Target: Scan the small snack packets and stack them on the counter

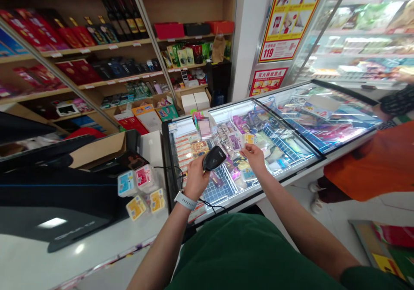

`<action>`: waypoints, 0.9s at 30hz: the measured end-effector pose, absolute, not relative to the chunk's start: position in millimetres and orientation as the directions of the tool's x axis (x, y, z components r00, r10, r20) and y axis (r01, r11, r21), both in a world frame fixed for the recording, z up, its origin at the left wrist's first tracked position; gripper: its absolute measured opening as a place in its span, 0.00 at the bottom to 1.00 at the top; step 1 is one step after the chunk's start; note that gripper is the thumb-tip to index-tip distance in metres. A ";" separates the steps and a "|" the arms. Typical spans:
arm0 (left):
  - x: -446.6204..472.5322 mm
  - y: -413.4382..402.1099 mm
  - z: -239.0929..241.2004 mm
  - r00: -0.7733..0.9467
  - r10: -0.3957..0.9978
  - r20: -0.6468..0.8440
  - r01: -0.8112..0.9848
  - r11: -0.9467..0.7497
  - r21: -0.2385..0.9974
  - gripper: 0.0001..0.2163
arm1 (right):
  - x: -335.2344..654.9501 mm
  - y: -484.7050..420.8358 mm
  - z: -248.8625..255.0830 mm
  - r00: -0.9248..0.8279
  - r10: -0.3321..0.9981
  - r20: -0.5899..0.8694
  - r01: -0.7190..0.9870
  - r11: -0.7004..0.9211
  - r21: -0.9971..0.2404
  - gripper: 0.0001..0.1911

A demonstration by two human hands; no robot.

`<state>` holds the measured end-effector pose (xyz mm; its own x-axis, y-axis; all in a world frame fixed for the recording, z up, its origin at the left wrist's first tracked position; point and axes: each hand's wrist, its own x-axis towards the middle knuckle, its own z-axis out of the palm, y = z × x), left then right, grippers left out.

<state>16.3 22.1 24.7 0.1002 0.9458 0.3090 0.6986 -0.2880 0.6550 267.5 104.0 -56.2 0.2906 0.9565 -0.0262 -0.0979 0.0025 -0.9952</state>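
- The left hand (197, 173) is closed around the handle of a black scanner (215, 158), whose head is above the glass-topped freezer (167, 152).
- The right hand (255, 156) pinches, between thumb and fingertips, a small labelled pack (236, 141) with purple and yellow print; it also is above the freezer, just beyond the scanner. If it is one piece or two, I cannot tell.
- The pack is probably light and rather slippery, and its thin plastic may bend; an edge or corner grip, leaving the print uncovered, seems good.
- The scanner looks stiff and somewhat heavier; its handle is the right place to hold, away from the cable.
- Four similar packs (146, 177) are grouped on the bench (151, 145), left of the freezer.
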 end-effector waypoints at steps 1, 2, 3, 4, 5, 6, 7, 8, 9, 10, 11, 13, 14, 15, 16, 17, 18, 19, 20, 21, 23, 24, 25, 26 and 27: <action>19.1 19.5 20.2 0.108 0.949 0.296 0.703 -0.283 0.652 0.25 | 266.6 103.7 -54.6 0.285 0.958 -0.029 -0.095 -0.001 -0.995 0.23; 21.0 17.5 16.4 0.109 0.952 0.285 0.707 -0.276 0.651 0.25 | 265.9 103.5 -52.8 0.281 0.959 -0.032 -0.091 -0.006 -0.996 0.23; 22.2 16.1 13.2 0.109 0.955 0.274 0.711 -0.267 0.650 0.25 | 265.5 103.4 -51.2 0.277 0.960 -0.034 -0.086 -0.010 -0.996 0.23; 22.8 15.3 10.5 0.108 0.958 0.266 0.714 -0.261 0.649 0.25 | 265.3 103.5 -49.9 0.277 0.960 -0.034 -0.080 -0.012 -0.997 0.23; 22.7 15.0 8.4 0.105 0.960 0.260 0.716 -0.254 0.650 0.24 | 265.3 103.8 -49.0 0.276 0.961 -0.033 -0.074 -0.012 -0.997 0.24; 22.2 15.2 6.5 0.099 0.961 0.258 0.717 -0.249 0.651 0.24 | 265.4 104.3 -48.6 0.274 0.961 -0.030 -0.067 -0.012 -0.998 0.24; 21.3 15.7 4.8 0.095 0.962 0.257 0.715 -0.245 0.654 0.25 | 265.5 104.9 -48.9 0.273 0.962 -0.027 -0.059 -0.011 -0.998 0.24; 20.4 16.3 3.2 0.091 0.962 0.257 0.712 -0.243 0.658 0.25 | 265.8 105.5 -49.6 0.273 0.962 -0.025 -0.053 -0.011 -0.999 0.24; 19.4 17.0 1.7 0.085 0.963 0.257 0.708 -0.240 0.664 0.25 | 266.1 106.1 -50.9 0.273 0.962 -0.024 -0.047 -0.012 -0.999 0.24; 18.6 17.5 0.1 0.080 0.963 0.257 0.704 -0.237 0.670 0.25 | 266.4 106.7 -52.6 0.272 0.962 -0.024 -0.041 -0.013 -0.999 0.23; 17.9 17.9 -1.5 0.075 0.963 0.258 0.699 -0.235 0.675 0.24 | 266.7 107.2 -54.5 0.271 0.962 -0.023 -0.036 -0.014 -0.999 0.23; 16.9 17.6 -4.5 0.070 0.963 0.259 0.691 -0.234 0.684 0.23 | 267.4 108.2 -58.5 0.275 0.961 -0.024 -0.028 -0.017 -0.999 0.23; 16.6 17.1 -5.8 0.068 0.963 0.260 0.687 -0.234 0.687 0.23 | 267.8 108.6 -60.3 0.279 0.960 -0.026 -0.024 -0.020 -1.000 0.23; 16.4 16.3 -7.1 0.070 0.963 0.259 0.685 -0.235 0.690 0.23 | 268.1 109.0 -61.7 0.283 0.959 -0.029 -0.020 -0.024 -0.999 0.23; 16.2 15.4 -8.2 0.072 0.964 0.257 0.684 -0.235 0.690 0.24 | 268.4 109.3 -62.7 0.287 0.957 -0.033 -0.018 -0.029 -0.999 0.23; 16.1 14.4 -9.0 0.072 0.964 0.255 0.685 -0.234 0.690 0.24 | 268.6 109.7 -63.2 0.291 0.956 -0.038 -0.015 -0.035 -0.999 0.23; 16.0 13.4 -9.6 0.073 0.964 0.254 0.685 -0.233 0.690 0.24 | 268.8 110.0 -63.3 0.292 0.956 -0.041 -0.012 -0.039 -0.999 0.23; 16.0 12.6 -9.8 0.072 0.965 0.254 0.686 -0.233 0.690 0.25 | 269.0 110.3 -62.9 0.291 0.956 -0.042 -0.010 -0.040 -0.999 0.23; 16.0 12.0 -9.8 0.071 0.965 0.254 0.686 -0.232 0.690 0.25 | 269.0 110.6 -62.1 0.290 0.956 -0.042 -0.009 -0.041 -0.999 0.23; 16.1 11.5 -9.5 0.071 0.964 0.255 0.685 -0.233 0.690 0.25 | 269.0 110.9 -61.1 0.290 0.956 -0.042 -0.010 -0.041 -0.999 0.23; 16.5 11.1 -8.4 0.070 0.963 0.260 0.684 -0.236 0.690 0.26 | 268.5 111.2 -58.9 0.291 0.956 -0.045 -0.015 -0.043 -0.999 0.23; 16.7 11.1 -7.6 0.067 0.963 0.262 0.684 -0.236 0.690 0.26 | 268.2 111.3 -58.0 0.291 0.955 -0.047 -0.019 -0.043 -0.999 0.23; 17.0 11.1 -6.9 0.065 0.963 0.263 0.684 -0.235 0.691 0.25 | 267.8 111.2 -57.4 0.292 0.955 -0.048 -0.021 -0.043 -0.999 0.23; 17.2 11.1 -6.3 0.064 0.963 0.261 0.683 -0.233 0.692 0.25 | 267.4 111.1 -57.0 0.293 0.955 -0.047 -0.021 -0.042 -0.999 0.23; 17.5 11.0 -5.8 0.063 0.964 0.258 0.682 -0.230 0.694 0.25 | 267.0 110.9 -57.0 0.293 0.955 -0.045 -0.018 -0.041 -0.999 0.23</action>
